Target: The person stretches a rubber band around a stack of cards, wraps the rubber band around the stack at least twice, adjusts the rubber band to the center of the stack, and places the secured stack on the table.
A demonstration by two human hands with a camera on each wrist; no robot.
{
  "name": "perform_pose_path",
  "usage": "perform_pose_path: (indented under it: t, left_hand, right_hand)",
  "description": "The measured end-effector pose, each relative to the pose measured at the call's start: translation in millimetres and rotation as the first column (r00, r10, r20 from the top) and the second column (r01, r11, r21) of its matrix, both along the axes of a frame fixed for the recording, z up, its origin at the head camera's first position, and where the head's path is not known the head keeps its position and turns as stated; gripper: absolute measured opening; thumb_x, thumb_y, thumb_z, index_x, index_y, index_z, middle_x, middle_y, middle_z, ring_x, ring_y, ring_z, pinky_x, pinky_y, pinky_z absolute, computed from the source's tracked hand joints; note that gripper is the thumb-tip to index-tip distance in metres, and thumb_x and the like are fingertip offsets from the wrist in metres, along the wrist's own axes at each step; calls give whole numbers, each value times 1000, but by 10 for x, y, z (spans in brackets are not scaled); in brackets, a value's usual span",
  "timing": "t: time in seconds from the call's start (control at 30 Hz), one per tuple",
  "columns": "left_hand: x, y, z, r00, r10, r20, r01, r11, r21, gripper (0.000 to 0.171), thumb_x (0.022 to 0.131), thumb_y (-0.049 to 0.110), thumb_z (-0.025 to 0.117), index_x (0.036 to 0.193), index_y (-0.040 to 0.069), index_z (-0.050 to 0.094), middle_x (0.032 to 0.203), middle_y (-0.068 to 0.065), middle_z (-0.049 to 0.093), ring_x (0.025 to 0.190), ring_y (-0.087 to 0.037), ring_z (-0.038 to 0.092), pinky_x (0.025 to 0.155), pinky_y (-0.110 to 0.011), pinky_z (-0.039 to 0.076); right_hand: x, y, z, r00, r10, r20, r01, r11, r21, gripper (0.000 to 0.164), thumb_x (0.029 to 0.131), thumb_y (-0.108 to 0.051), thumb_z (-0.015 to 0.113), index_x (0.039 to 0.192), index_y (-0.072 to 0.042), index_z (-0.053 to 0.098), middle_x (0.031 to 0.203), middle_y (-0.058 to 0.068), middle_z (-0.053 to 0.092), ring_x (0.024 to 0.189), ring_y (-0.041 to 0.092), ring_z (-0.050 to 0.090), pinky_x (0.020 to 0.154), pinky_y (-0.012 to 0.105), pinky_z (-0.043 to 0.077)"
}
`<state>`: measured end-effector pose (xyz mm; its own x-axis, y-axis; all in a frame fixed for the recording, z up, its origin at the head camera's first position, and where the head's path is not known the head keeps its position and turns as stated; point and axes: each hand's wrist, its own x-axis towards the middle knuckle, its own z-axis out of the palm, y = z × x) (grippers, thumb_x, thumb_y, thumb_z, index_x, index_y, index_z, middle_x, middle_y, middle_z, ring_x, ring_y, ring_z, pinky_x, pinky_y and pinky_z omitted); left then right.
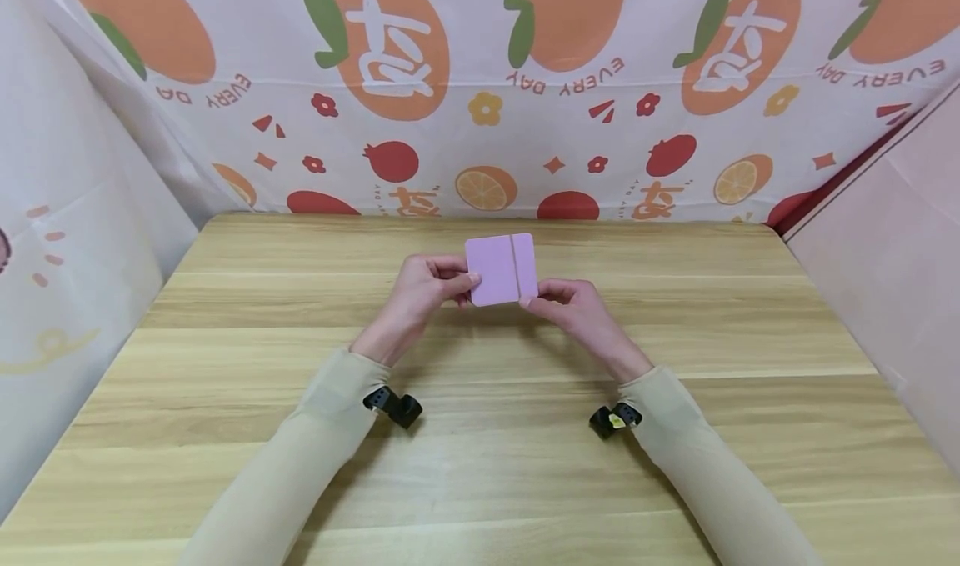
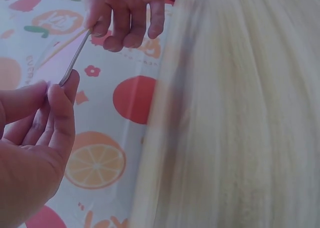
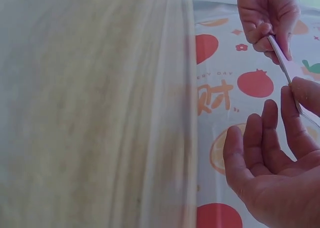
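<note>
A small, square pink notebook (image 1: 491, 272) with rounded corners is held up over the table, its flat face towards the head camera. A thin tan elastic band (image 1: 515, 267) crosses that face near the right side. My left hand (image 1: 429, 293) pinches the notebook's left edge, thumb on the front face. At the lower right corner, beside the end of the band, my right hand (image 1: 573, 310) pinches it between thumb and index finger. In the right wrist view, the remaining fingers (image 3: 254, 143) of that hand extend loosely, and the notebook appears nearly edge-on.
The wood-grain table (image 1: 480, 458) spreads beneath both arms. Behind its far edge hangs a white curtain (image 1: 465, 132) printed with fruit, with pale cloth on the left and a pale panel on the right. Each sleeve carries a black wrist strap (image 1: 393, 406).
</note>
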<state>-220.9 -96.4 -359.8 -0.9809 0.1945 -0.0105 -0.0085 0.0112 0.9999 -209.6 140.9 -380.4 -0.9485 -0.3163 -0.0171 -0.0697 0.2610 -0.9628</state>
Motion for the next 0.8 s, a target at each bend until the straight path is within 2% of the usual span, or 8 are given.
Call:
perform_pose_path:
  t: [0.17, 0.47, 0.8]
  left_hand:
    - [37, 39, 33, 1000, 16, 4, -16, 1000, 16, 17, 89, -3, 68, 103, -13, 67, 74, -4, 67, 62, -11, 59, 61, -26, 52]
    - [49, 74, 26, 999, 28, 25, -28, 999, 22, 18, 89, -2, 68, 104, -12, 68, 76, -5, 66, 64, -12, 59, 64, -28, 52]
    - [63, 59, 18, 998, 34, 56, -36, 999, 41, 19, 90, -2, 67, 105, -13, 67, 78, -5, 68, 64, -12, 59, 67, -29, 53]
  right_hand:
    - [13, 4, 27, 1000, -6, 7, 7, 1000, -29, 28, 89, -20, 73, 109, -1, 72, 104, 6, 71, 97, 19, 58, 87, 34, 46]
    - [21, -3, 5, 1000, -15, 21, 16, 1000, -18, 29, 88, -24, 75, 110, -4, 74, 106, 5, 72, 100, 19, 60, 92, 37, 47]
    - [43, -63, -8, 997, -53, 54, 56, 997, -49, 30, 87, -25, 76, 105, -1, 74, 99, 6, 72, 93, 20, 61, 86, 34, 50]
